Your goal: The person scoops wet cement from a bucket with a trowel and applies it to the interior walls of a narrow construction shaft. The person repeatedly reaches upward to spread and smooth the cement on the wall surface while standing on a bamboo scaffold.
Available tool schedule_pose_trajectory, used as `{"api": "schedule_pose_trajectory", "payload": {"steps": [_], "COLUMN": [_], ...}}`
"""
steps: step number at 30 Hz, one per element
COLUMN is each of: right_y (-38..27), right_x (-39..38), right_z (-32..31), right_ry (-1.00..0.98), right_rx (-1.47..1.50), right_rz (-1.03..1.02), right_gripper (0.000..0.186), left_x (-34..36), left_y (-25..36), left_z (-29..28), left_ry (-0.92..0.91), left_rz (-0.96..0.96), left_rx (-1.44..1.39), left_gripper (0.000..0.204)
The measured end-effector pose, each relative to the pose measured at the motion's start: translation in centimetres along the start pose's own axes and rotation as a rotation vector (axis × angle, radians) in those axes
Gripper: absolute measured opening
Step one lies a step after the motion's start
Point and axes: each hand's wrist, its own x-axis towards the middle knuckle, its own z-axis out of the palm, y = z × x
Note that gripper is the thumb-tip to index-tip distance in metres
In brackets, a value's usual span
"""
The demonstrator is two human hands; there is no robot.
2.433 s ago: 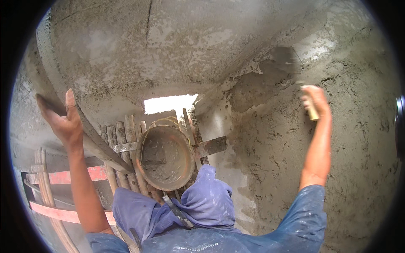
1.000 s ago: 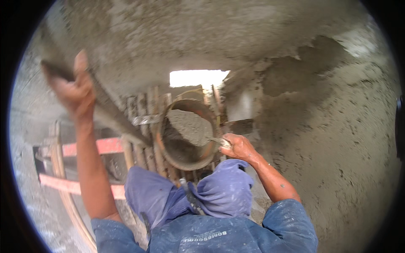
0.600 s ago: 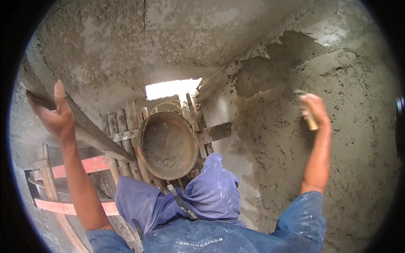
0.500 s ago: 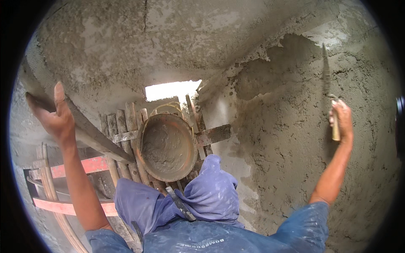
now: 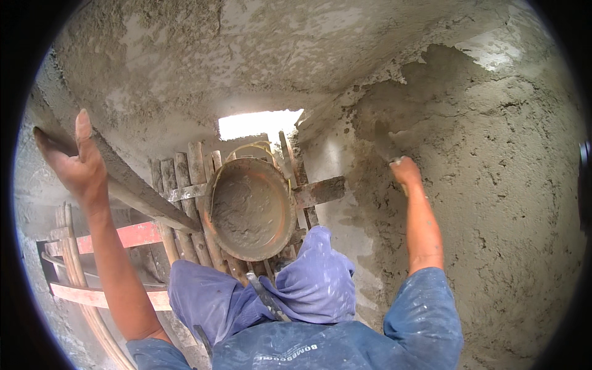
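My right hand (image 5: 406, 171) is closed round the handle of a trowel, its fingers mostly hidden from me. The trowel's blade (image 5: 383, 137) points up and away, smeared by motion, against the wet grey mortar (image 5: 431, 111) on the right-hand wall. On the far left my left hand (image 5: 80, 166) is raised against a slanting beam (image 5: 145, 200), thumb up and stretched apart from the fingers. A round tub (image 5: 250, 206), coated inside with grey mortar, stands in front of my knees, between the two hands.
Wooden poles (image 5: 185, 203) form an uneven platform with gaps under the tub. Reddish boards (image 5: 123, 237) and upright poles stand at lower left. A bright opening (image 5: 259, 125) breaks the rough mortared surface (image 5: 166, 55) ahead. A short board (image 5: 320, 192) juts out right of the tub.
My right hand has swept left and slightly down across the wall with the trowel, toward the tub's side. My left hand stays at the beam. The view has shifted slightly.
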Motion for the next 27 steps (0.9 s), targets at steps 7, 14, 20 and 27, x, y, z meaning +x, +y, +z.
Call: {"api": "schedule_pose_trajectory", "payload": {"steps": [7,14,20,27], "right_y": [4.8,3.0,1.1,-4.7], "right_x": [-3.2,-12.0,-15.7,-19.4], "right_z": [-11.4,-24.9,-32.1,-30.3], "right_ry": [0.223,0.261,0.592,0.206], "right_rx": [0.186,0.154,-0.361,0.495], "right_rz": [-0.074,-0.040,-0.141,-0.764], "right_gripper": [0.037,0.029,0.036,0.033], "left_x": [0.1,-0.6,-0.5,-0.3], "left_y": [-0.2,-1.1,-1.0,-0.6], "left_z": [-0.2,-0.4,-0.3,-0.7], "left_ry": [-0.004,0.031,0.024,-0.006], "left_rz": [-0.017,-0.021,-0.009,-0.045], "left_rx": [0.051,0.007,0.037,0.012], "left_gripper": [0.084,0.079,0.081,0.079]}}
